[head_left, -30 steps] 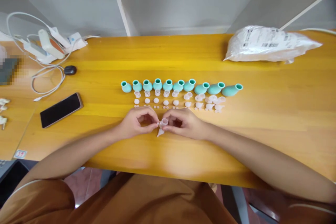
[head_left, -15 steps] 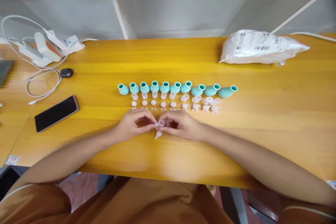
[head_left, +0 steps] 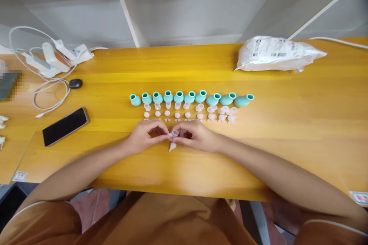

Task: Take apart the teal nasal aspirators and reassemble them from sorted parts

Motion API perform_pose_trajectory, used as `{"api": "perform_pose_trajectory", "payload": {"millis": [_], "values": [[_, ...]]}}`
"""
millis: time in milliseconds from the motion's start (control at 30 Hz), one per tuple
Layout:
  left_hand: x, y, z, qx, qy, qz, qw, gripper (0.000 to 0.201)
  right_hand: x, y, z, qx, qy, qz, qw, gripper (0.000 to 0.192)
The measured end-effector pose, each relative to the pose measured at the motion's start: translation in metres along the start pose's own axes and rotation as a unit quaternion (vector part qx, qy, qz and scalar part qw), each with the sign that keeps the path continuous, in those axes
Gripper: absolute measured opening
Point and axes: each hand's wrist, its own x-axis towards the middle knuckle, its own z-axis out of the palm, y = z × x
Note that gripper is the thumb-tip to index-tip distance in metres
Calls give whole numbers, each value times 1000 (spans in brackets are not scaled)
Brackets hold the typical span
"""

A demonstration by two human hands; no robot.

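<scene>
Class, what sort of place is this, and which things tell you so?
Probably a small assembly desk: a yellow wooden table, a tidy row of teal bulbs with clear small parts, and a phone.

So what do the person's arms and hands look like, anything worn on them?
Both forearms are bare, with no gloves, watch or rings visible on the left hand or the right hand. Short brownish-orange sleeves with a thin pale trim line cover the upper arms, matching the garment below.

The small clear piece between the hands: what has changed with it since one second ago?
Almost nothing. Both hands, left hand and right hand, still pinch the clear cup-shaped piece together above the clear cone on the table. The teal bulbs stayed in their row.
</scene>
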Motion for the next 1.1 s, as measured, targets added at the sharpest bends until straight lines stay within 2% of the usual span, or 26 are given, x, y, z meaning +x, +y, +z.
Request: {"api": "perform_pose_trajectory", "payload": {"millis": [233, 467, 833, 933, 1100], "values": [[4, 2, -3, 4, -7, 30, 1000, 10, 1, 0, 0, 1, -1, -3, 1000, 20], [4, 1, -4, 15, -12, 29, 999, 10, 1, 1, 0, -5, 0, -7, 1000, 22], [2, 3, -1, 38, 20, 81, 996, 8, 1, 0, -1, 5, 0, 4, 1000, 22], [1, 1, 0, 30, 21, 62, 997, 9, 1, -1, -1, -4, 8, 12, 1000, 21], [4, -2, 0, -68, -2, -24, 997, 10, -1, -3, -3, -16, -6, 5, 1000, 21]]}}
